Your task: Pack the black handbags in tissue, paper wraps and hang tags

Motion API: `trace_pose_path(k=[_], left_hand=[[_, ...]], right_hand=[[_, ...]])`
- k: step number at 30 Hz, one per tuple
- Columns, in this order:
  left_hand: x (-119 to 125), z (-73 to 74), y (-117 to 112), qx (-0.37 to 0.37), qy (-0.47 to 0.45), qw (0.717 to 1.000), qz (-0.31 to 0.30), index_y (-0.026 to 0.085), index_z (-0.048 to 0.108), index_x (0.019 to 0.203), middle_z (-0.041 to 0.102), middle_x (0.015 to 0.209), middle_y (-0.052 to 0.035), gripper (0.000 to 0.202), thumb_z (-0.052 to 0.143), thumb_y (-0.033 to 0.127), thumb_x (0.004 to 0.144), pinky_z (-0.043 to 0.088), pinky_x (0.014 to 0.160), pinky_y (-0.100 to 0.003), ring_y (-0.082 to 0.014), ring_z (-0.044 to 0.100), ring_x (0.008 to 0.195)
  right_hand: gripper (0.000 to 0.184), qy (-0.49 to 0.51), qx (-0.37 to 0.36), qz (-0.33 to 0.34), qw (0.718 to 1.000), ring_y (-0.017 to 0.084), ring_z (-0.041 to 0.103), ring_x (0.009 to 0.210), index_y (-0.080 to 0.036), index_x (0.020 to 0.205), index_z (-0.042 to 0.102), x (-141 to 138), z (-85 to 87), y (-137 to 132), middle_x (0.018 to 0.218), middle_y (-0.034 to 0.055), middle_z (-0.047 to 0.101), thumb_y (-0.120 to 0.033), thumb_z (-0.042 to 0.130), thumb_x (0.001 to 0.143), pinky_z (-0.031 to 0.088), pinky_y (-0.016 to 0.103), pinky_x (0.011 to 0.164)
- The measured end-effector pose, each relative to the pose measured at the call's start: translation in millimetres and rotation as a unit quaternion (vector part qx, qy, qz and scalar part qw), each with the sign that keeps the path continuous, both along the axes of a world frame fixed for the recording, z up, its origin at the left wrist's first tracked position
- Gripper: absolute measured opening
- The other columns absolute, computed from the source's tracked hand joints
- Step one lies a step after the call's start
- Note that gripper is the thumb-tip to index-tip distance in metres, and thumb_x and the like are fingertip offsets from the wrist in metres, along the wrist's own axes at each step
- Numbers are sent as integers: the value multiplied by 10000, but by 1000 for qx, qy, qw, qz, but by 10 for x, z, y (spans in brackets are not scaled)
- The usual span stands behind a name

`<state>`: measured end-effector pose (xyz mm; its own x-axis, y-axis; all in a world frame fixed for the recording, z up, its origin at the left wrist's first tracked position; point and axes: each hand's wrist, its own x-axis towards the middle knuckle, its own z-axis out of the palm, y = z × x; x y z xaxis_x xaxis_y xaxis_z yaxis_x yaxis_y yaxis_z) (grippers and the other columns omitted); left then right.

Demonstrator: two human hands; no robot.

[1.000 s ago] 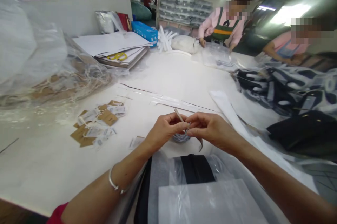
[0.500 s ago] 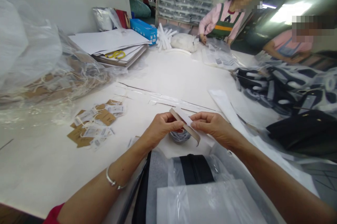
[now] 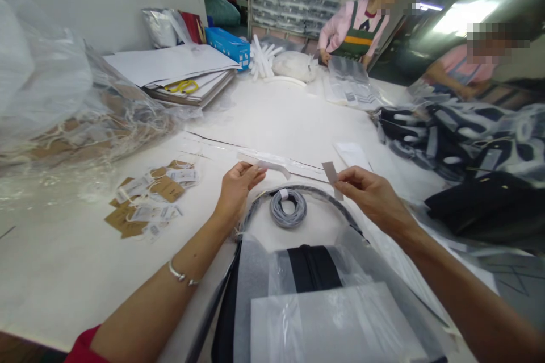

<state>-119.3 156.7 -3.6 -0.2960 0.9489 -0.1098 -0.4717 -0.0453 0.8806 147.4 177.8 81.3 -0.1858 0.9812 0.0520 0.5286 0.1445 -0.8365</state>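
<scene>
My left hand (image 3: 238, 184) pinches a long white strip (image 3: 264, 163) above the white table (image 3: 63, 272). My right hand (image 3: 368, 192), apart from it to the right, pinches a small grey-brown strip (image 3: 331, 174). Between and just below the hands lies a grey coiled cord (image 3: 288, 208) bound with a white band. It rests on a clear plastic bag (image 3: 340, 317) that holds a black item (image 3: 313, 269) and white paper, close to me.
Brown and white tags (image 3: 149, 198) lie left of my hands. A big clear bag of tags (image 3: 76, 119) fills the far left. Papers with yellow scissors (image 3: 181, 86) and a blue box (image 3: 227, 45) sit behind. Bagged dark goods (image 3: 460, 141) pile right. Two people (image 3: 357, 33) work across the table.
My hands were together over the coil, holding one strip. They have pulled apart: the left carries the white strip left, the right keeps the small grey-brown piece. The coil is now uncovered.
</scene>
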Motion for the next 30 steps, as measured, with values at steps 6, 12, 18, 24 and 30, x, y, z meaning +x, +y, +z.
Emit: trace_pose_path(k=[6, 12, 18, 24, 30], left_hand=[[-215, -86, 106, -50, 182, 981, 33, 146, 335, 1431, 241, 1578, -202, 792, 707, 303, 749, 439, 1058, -375, -268, 451, 1348], [-15, 18, -77, -5, 501, 850, -162, 193, 610, 1231, 639, 1260, -104, 518, 678, 438, 780, 428, 1037, -408, -282, 576, 1168], [235, -28, -149, 20, 692, 704, -156, 200, 640, 1137, 678, 1084, -78, 359, 628, 378, 825, 450, 900, -360, -258, 585, 1015], [220, -73, -46, 11, 712, 686, -151, 209, 672, 997, 673, 956, -61, 221, 607, 328, 823, 461, 801, -329, -245, 582, 946], [261, -86, -35, 8, 720, 679, -147, 207, 675, 957, 670, 948, -67, 207, 635, 298, 775, 469, 787, -333, -250, 580, 952]], right_hand=[[272, 94, -12, 81, 992, 169, 637, 720, -194, 839, 644, -237, 26, -254, 771, 23, 690, -435, 749, 768, 519, 283, 671], [136, -9, 110, 179, 978, 192, 678, 785, -225, 834, 686, -342, -81, -457, 827, 31, 725, -356, 675, 870, 538, 310, 757], [118, -70, 169, 333, 925, 205, 670, 978, -244, 895, 671, -400, -272, -415, 1141, 72, 688, -188, 568, 902, 549, 340, 837], [161, -54, 199, 322, 924, 189, 671, 945, -242, 943, 658, -387, -436, -393, 1007, 58, 702, -123, 559, 897, 541, 319, 840], [235, -151, 138, 338, 919, 190, 678, 873, -240, 1011, 643, -325, -501, -454, 966, 49, 717, -101, 487, 903, 525, 302, 781]])
